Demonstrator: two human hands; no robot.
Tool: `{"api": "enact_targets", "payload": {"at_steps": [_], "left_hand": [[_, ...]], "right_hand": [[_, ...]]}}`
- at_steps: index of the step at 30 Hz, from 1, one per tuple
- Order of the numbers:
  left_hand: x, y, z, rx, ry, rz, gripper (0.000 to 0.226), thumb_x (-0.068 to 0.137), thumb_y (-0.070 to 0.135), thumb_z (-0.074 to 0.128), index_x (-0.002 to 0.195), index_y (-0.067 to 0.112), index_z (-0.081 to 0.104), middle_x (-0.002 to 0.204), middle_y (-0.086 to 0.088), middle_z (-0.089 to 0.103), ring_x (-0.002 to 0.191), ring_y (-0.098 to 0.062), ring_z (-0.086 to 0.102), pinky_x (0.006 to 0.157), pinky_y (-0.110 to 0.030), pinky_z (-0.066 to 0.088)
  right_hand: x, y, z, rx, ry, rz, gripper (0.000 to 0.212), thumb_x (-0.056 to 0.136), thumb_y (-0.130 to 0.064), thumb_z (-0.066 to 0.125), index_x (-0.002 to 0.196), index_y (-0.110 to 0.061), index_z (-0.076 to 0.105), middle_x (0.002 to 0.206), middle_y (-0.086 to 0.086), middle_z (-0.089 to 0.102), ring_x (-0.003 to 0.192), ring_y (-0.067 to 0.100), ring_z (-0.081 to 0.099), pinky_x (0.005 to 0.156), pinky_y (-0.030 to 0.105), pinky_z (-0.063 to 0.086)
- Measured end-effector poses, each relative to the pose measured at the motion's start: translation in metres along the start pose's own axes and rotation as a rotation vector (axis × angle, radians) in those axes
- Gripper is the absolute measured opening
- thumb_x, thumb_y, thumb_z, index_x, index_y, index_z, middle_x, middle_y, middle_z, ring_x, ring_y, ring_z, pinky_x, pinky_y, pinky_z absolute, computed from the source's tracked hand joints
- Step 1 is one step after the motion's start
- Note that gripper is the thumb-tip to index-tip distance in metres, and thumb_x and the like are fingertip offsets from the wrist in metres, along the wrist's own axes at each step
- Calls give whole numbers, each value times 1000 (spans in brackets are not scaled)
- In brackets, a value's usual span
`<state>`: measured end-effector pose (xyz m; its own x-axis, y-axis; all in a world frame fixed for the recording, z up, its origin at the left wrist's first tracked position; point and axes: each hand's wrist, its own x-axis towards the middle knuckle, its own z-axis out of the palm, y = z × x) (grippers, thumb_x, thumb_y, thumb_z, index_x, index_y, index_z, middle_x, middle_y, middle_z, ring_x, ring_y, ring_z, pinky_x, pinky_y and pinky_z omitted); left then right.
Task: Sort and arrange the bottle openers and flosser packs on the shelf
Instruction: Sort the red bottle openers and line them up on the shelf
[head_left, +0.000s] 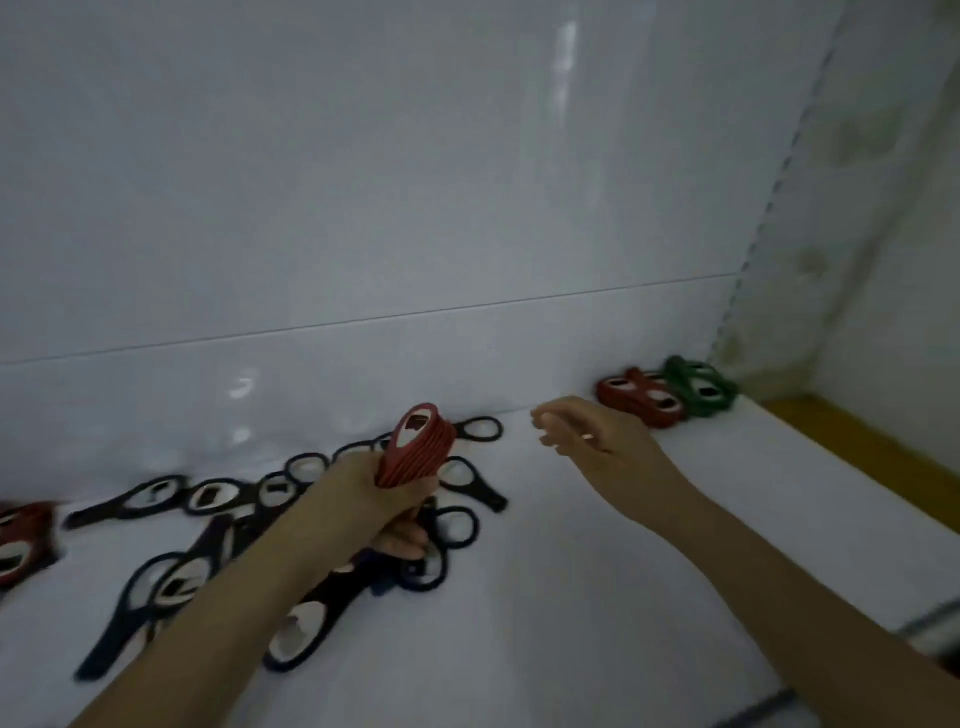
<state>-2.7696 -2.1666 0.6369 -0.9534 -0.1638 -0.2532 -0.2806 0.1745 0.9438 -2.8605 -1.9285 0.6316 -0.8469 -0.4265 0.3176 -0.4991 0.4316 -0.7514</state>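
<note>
Shelf (597, 545), white, with white back wall (363, 182) and a perforated upright (763, 208) at the right rear corner.

Left hand (384, 499): fingers curled tight round a stack of red openers (418, 449), held upright above the shelf middle, ring ends uppermost, lower ends hidden in the fist.

Right hand (592, 441): raised above the shelf, right of the stack and clear of it, fingers loosely extended and apart, gripping nothing. Ring (587, 437) on one finger.

Black openers (208, 530): many, loose and overlapping, spread from the back edge near the middle towards the front left. Some lie under the left forearm and are partly hidden. One ring end (480, 430) lies close to the back wall, just right of the held stack. Count uncertain owing to blur and overlap.

Red pile (21, 540): at the left edge of the shelf, partly cut off by the frame, blurred.

Red group (641, 397): at the right rear corner, against the back wall, well apart from the black openers.

Green openers (698, 388): right rear corner, touching the red group on its right side, nearest the upright.

Yellow-brown strip (857, 441): runs beyond the right edge of the shelf.

Flosser packs: cannot tell where.
</note>
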Motion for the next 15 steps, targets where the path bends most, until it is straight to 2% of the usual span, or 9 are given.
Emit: {"api": "enact_targets", "payload": {"at_steps": [2, 3, 5, 6, 8, 10, 11, 13, 15], "left_hand": [[19, 9, 34, 90, -7, 22, 10, 91, 13, 69, 89, 4, 64, 63, -8, 68, 51, -20, 68, 47, -29, 57], [28, 14, 50, 146, -17, 41, 13, 91, 15, 69, 88, 4, 64, 63, -7, 68, 53, -20, 69, 50, -28, 58], [49, 20, 77, 374, -1, 114, 21, 92, 22, 68, 82, 5, 62, 64, -3, 65, 56, -18, 66, 56, -16, 54], [59, 24, 90, 486, 22, 148, 23, 92, 24, 67, 77, 8, 59, 65, -1, 61, 56, -13, 60, 53, -8, 45], [76, 32, 114, 589, 47, 164, 28, 94, 23, 63, 70, 13, 51, 64, 2, 54, 57, -10, 51, 47, -9, 36], [89, 42, 137, 673, 45, 151, 23, 95, 22, 60, 75, 12, 54, 72, -2, 61, 71, -20, 61, 56, -15, 37], [95, 47, 147, 724, 57, 137, 16, 95, 23, 59, 84, 12, 60, 84, -7, 68, 83, -25, 66, 62, -19, 38], [103, 56, 165, 846, 115, 110, 21, 96, 27, 57, 97, 8, 65, 103, -13, 70, 99, -27, 66, 65, -21, 36], [110, 61, 176, 936, 121, 113, 21, 97, 29, 54, 92, 10, 60, 108, -14, 69, 101, -27, 65, 67, -22, 36]], "right_hand": [[-16, 29, -35, -53, 69, 58, 40, 89, -52, 44, 105, -23, 67, 99, -13, 69, 93, 3, 65, 84, 23, 54], [-20, 41, -49, -89, 94, 74, 39, 90, -50, 44, 104, -21, 67, 98, -11, 69, 92, 5, 65, 81, 17, 52], [-22, 62, -73, -183, 134, 100, 32, 94, -43, 47, 101, -20, 68, 94, -11, 68, 87, 5, 64, 73, 6, 46], [-19, 72, -84, -228, 156, 111, 28, 95, -40, 49, 102, -20, 67, 95, -12, 66, 85, 2, 62, 71, 4, 44], [-13, 89, -102, -275, 185, 108, 25, 96, -38, 51, 107, -21, 66, 98, -13, 64, 86, -1, 59, 75, 8, 46], [-5, 104, -118, -320, 189, 68, 22, 97, -35, 52, 106, -20, 65, 97, -9, 64, 87, 3, 60, 80, 24, 52], [0, 111, -125, -343, 182, 50, 21, 97, -33, 52, 104, -19, 66, 96, -7, 64, 87, 6, 60, 79, 29, 53], [9, 121, -138, -377, 160, 13, 20, 96, -31, 52, 101, -17, 66, 94, -5, 63, 85, 10, 59, 77, 32, 52], [19, 126, -149, -391, 142, -24, 19, 97, -29, 52, 101, -16, 65, 94, -4, 61, 85, 11, 57, 76, 29, 51]]}}
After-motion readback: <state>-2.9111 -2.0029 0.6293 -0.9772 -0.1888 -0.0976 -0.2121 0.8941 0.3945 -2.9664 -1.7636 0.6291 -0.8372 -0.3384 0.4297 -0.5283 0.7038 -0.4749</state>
